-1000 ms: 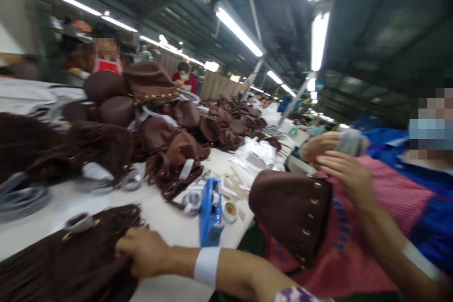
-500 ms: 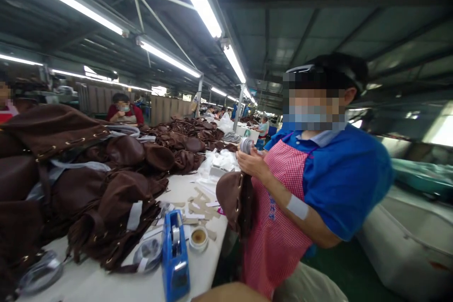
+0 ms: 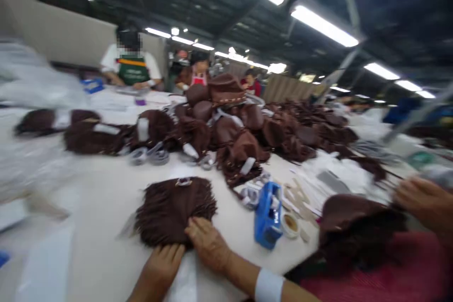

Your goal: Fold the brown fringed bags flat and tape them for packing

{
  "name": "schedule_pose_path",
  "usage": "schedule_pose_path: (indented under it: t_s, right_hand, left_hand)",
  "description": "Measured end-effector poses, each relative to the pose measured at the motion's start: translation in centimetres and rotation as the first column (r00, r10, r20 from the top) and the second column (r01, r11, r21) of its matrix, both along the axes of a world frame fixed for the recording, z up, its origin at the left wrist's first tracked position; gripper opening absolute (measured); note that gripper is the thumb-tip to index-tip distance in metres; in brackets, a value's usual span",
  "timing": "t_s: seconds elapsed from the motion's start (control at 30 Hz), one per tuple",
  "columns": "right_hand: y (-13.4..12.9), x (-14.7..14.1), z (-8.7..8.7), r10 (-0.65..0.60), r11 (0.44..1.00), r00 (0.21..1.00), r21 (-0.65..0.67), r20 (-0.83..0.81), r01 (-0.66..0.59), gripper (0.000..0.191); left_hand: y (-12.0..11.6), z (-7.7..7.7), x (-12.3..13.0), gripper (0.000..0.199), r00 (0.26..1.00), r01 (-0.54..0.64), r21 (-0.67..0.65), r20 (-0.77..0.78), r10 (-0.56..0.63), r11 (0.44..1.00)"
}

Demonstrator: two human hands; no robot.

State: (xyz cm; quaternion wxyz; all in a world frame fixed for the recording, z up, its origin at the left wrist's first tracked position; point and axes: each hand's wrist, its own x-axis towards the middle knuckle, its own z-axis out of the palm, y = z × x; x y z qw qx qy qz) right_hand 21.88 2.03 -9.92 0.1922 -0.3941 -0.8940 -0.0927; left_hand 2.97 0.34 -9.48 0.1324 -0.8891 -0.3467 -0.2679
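Observation:
A dark brown fringed bag (image 3: 175, 210) with a metal fitting at its top edge lies flat on the white table in front of me. My left hand (image 3: 161, 266) is at its lower edge, fingers closed over the border. At the bag's lower right corner my right hand (image 3: 208, 245) grips with bent fingers, the thumb hidden; a white band (image 3: 269, 285) circles that forearm. Clear plastic (image 3: 186, 278) lies between my forearms. To the right of the bag stands a blue tape dispenser (image 3: 268, 217), beside a roll of tape (image 3: 290, 225).
A heap of brown bags (image 3: 230, 134) spreads across the table behind. A co-worker's hand (image 3: 421, 198) is at the right, near another brown bag (image 3: 348, 214). Plastic bags (image 3: 38, 151) lie at the left, beige strips (image 3: 299, 196) past the dispenser. Another person (image 3: 132, 68) works across the table.
My view has swung left and down from the co-worker to the table. Both my hands now show on the fringed bag; earlier only part of an arm appeared at the bottom.

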Motion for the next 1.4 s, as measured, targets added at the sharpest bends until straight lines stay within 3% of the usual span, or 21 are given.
schedule_pose_path:
  t_s: [0.07,0.17,0.4,0.6,0.8,1.0,1.2,1.4]
  right_hand:
    - [0.4,-0.3,-1.2,0.042,0.999,0.999,-0.011,-0.023,-0.043,0.033]
    - [0.6,0.3,-1.8,0.119,0.993,0.99,-0.03,0.072,-0.117,0.039]
    - [0.1,0.8,-1.1,0.121,0.992,0.981,-0.063,0.154,-0.113,0.05]
    - [-0.4,0.0,-1.0,0.095,0.991,0.984,-0.107,0.153,-0.079,0.053]
    - [-0.5,-0.7,-1.5,0.06,0.997,0.984,-0.063,0.167,-0.05,0.049]
    - [-0.4,0.6,-1.2,0.094,0.991,0.984,-0.105,0.15,-0.079,0.05]
    - [-0.4,2.4,-0.5,0.116,0.971,0.987,-0.22,0.113,-0.089,0.058]
    - [-0.3,2.3,-0.6,0.125,0.985,0.989,-0.127,0.082,-0.114,0.057]
  left_hand:
    - [-0.7,-1.4,-1.9,0.02,0.997,-0.062,-0.067,-0.059,0.058,0.996]
    - [-1.2,-2.4,-2.8,0.026,0.994,-0.078,-0.167,-0.084,0.065,0.983]
    - [-1.6,-2.6,-3.2,0.033,1.0,-0.02,-0.209,-0.005,0.019,0.978]
    - [-2.0,-2.7,-3.6,0.03,0.997,-0.07,-0.242,0.023,0.078,0.968]
    - [-1.5,-1.1,-2.2,0.041,0.999,0.033,-0.131,-0.018,-0.035,0.991]
    - [0.8,-2.1,-1.9,0.057,0.981,-0.096,-0.168,-0.184,0.064,0.981]
    - [0.3,-2.9,-2.3,0.063,0.965,-0.158,-0.156,-0.235,0.119,0.975]
    - [1.0,-2.3,-2.4,0.057,0.963,-0.133,-0.013,-0.24,0.126,0.991]
